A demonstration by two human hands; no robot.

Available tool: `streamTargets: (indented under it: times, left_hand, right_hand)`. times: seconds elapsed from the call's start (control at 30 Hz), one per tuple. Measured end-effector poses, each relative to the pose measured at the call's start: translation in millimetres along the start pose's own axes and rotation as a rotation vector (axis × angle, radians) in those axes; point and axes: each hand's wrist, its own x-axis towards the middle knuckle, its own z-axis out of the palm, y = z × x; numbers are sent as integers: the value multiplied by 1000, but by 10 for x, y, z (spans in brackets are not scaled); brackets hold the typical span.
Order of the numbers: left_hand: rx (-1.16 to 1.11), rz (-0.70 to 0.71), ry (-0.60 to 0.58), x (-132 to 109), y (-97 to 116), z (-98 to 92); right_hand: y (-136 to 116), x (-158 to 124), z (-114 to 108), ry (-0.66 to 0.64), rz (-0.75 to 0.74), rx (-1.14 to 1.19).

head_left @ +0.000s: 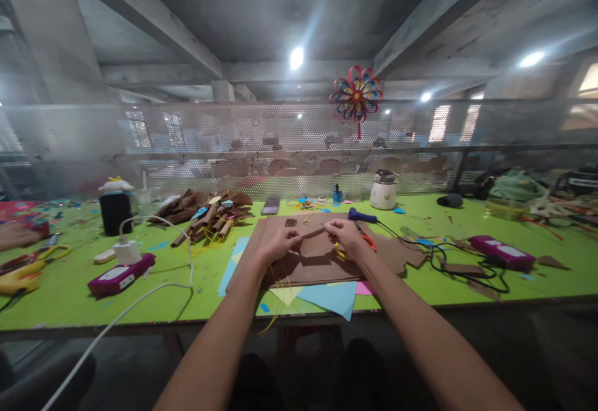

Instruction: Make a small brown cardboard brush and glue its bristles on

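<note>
Both my hands are stretched out over a stack of brown paper sheets (322, 261) on the green table (65, 292). My left hand (276, 242) and my right hand (344, 235) are closed, each pinching one end of a narrow brown paper strip (312, 233) held between them just above the stack. Orange-handled scissors (369, 241) lie right beside my right hand. Blue, yellow and pink paper sheets (329, 296) stick out from under the brown stack at the table's front edge.
A pile of rolled brown paper tubes (205, 215) lies at the back left. A blue glue gun (360, 216) with a black cord (462, 264), a white kettle (384, 190), two magenta boxes (120, 274) (502, 252), a white charger with cable (127, 250) and a black container (115, 210) stand around. A mesh partition (280, 143) backs the table.
</note>
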Motion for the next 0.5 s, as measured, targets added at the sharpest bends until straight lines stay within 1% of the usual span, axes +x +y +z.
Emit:
streamTargets:
  times: [0.07, 0.1, 0.13, 0.17, 0.23, 0.27, 0.33, 0.4, 0.5]
  left_hand:
    - [-45, 4, 18, -9, 12, -2]
    - [-72, 5, 18, -18, 29, -4]
    - [-107, 7, 10, -31, 50, -5]
    - [-156, 12, -10, -46, 74, -5]
    - [-286, 27, -86, -76, 120, -1]
    - [-351, 34, -145, -90, 140, 3]
    - [-443, 42, -269, -112, 166, 16]
    - [-456, 44, -360, -122, 173, 34]
    - [-451, 27, -411, -120, 152, 64]
  right_hand:
    - [-14, 2, -20, 31, 18, 76]
    - [-24, -2, -26, 28, 26, 102]
    - [-38, -11, -27, -3, 33, 123]
    - [-57, -26, -22, -62, 38, 140]
    - [-105, -71, 4, -237, 32, 167]
    - [-132, -98, 23, -333, 20, 169]
    - [-180, -145, 61, -460, -14, 153]
    - [-207, -170, 85, -490, -44, 118]
    - [-203, -162, 85, -445, -94, 45]
